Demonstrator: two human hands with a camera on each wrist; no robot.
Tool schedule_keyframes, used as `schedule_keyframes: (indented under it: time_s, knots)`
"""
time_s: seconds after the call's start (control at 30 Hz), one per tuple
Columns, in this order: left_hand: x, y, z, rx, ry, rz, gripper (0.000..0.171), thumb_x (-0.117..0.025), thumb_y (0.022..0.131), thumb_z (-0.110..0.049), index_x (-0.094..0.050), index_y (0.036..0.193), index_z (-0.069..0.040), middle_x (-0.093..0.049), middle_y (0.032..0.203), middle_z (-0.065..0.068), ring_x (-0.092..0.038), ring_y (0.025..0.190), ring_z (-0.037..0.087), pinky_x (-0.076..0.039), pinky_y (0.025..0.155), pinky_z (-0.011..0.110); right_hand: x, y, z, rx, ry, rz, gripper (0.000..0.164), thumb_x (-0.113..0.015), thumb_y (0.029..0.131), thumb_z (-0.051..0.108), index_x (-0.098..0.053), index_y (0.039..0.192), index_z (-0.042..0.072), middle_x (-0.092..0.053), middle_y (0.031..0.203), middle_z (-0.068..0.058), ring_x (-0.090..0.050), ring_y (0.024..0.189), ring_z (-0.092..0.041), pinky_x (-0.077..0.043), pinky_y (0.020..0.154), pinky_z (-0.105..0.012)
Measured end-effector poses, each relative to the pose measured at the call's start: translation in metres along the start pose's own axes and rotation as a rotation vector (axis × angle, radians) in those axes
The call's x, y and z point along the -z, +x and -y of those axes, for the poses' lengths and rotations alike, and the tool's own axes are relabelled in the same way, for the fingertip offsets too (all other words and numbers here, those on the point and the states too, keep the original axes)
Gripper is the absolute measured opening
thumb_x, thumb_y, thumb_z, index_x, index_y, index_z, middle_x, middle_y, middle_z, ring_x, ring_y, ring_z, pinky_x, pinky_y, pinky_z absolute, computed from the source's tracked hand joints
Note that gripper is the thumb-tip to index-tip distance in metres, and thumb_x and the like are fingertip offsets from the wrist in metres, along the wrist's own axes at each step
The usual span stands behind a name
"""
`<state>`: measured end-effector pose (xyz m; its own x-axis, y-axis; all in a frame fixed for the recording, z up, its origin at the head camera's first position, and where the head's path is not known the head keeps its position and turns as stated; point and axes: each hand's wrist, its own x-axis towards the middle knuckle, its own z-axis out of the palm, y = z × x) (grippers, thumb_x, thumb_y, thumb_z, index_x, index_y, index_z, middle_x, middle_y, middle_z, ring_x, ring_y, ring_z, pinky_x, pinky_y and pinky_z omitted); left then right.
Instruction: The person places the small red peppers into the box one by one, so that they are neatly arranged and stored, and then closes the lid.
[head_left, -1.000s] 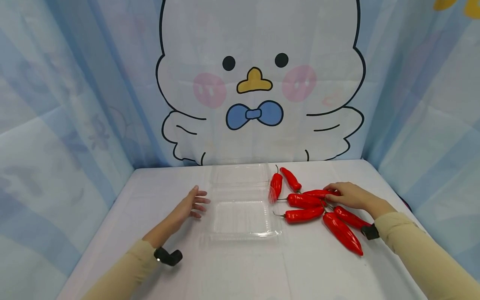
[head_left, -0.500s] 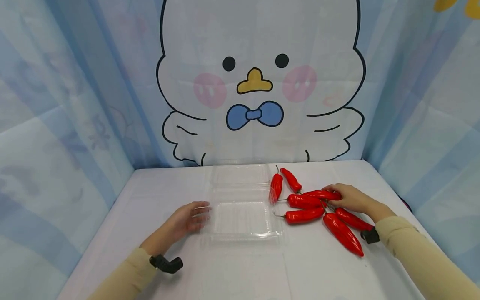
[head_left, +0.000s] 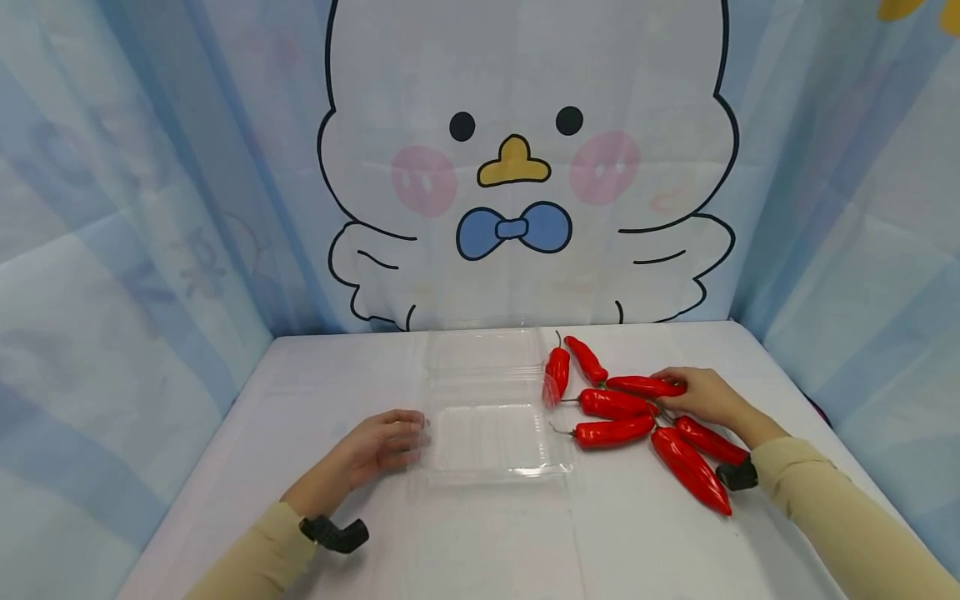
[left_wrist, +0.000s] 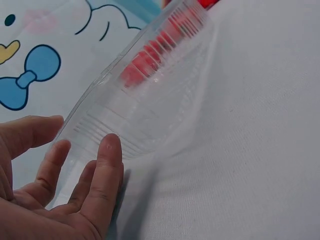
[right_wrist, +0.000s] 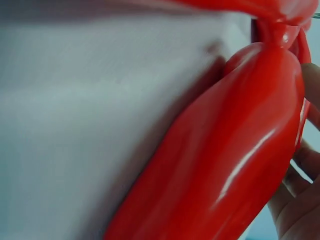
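Observation:
An open clear plastic container [head_left: 498, 473] stands mid-table, its hinged lid [head_left: 483, 348] laid back toward the curtain. At its left side, my left hand [head_left: 378, 450] grips the edge; in the left wrist view, the thumb [left_wrist: 47, 127] meets the rim and the other fingers lie along the outer wall. My right hand [head_left: 705, 396] pinches the right end of a red chili pepper [head_left: 637, 385] at the back of the pile. Close to the right wrist camera, another glossy pepper [right_wrist: 215, 155] hides part of that hand [right_wrist: 305, 200].
Several more red peppers [head_left: 613, 432] lie right of the container, one [head_left: 557, 375] right against its side. A large pepper [head_left: 692, 471] points toward the front. Behind the table [head_left: 480, 550] hangs a curtain [head_left: 517, 275] with a cartoon bird; blue curtains [head_left: 127, 250] flank it.
My left hand has come forward and to the right onto the container's left edge. My right hand has stayed at the same pepper, its fingers now around the end.

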<state>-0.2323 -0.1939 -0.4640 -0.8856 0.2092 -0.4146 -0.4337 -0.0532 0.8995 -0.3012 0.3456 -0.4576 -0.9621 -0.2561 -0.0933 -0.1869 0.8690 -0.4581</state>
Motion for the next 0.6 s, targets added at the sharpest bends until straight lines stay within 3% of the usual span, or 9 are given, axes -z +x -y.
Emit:
schedule_keyframes:
  time_s: [0.37, 0.6]
  knots:
    - [-0.0010, 0.0011, 0.0021, 0.007, -0.042, -0.029, 0.040, -0.067, 0.100, -0.012, -0.054, 0.135, 0.003, -0.065, 0.125, 0.013, -0.071, 0.105, 0.021, -0.062, 0.092, 0.039, 0.0059, 0.0001, 0.0002, -0.031, 0.005, -0.018, 0.057, -0.078, 0.090, 0.030, -0.062, 0.135, -0.002, -0.068, 0.121, -0.028, -0.064, 0.102, -0.036, -0.060, 0.088, -0.054]
    - [-0.0015, 0.0018, 0.0028, 0.009, -0.043, -0.010, 0.037, -0.066, 0.100, -0.010, -0.055, 0.133, 0.001, -0.064, 0.126, 0.011, -0.071, 0.108, 0.020, -0.062, 0.093, 0.039, 0.0084, 0.0006, 0.0000, -0.032, 0.008, -0.021, 0.057, -0.078, 0.090, 0.029, -0.062, 0.135, -0.002, -0.068, 0.121, -0.028, -0.063, 0.103, -0.037, -0.060, 0.087, -0.053]
